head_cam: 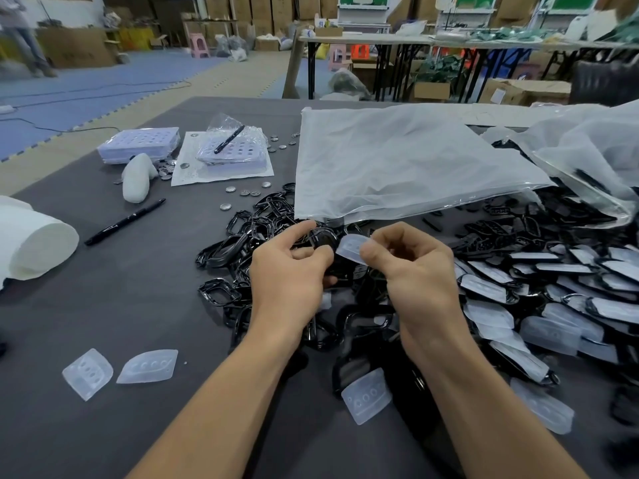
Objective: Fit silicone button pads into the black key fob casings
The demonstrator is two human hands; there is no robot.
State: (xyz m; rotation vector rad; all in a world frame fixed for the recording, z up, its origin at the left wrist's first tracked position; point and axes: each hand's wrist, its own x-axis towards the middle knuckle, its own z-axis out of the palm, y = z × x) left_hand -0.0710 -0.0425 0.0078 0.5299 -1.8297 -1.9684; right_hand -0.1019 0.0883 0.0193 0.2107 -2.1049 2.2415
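Observation:
My left hand [290, 271] grips a black key fob casing [324, 240] over the middle of the grey table. My right hand [415, 267] pinches a translucent silicone button pad [352, 249] between thumb and fingers, its left end touching the casing. A heap of empty black casings [262, 223] lies beneath and behind both hands. To the right spreads a pile of casings with pads in them [539, 285]. Two loose pads [117, 369] lie at the near left, and another pad [366, 395] rests between my forearms.
A large translucent plastic bag [397, 160] covers the table's middle back, with more bags at the right. A black marker [124, 221], a white paper roll [34, 243], scattered coin cells [242, 192], a white glove and stacked blister trays [138, 145] lie at the left.

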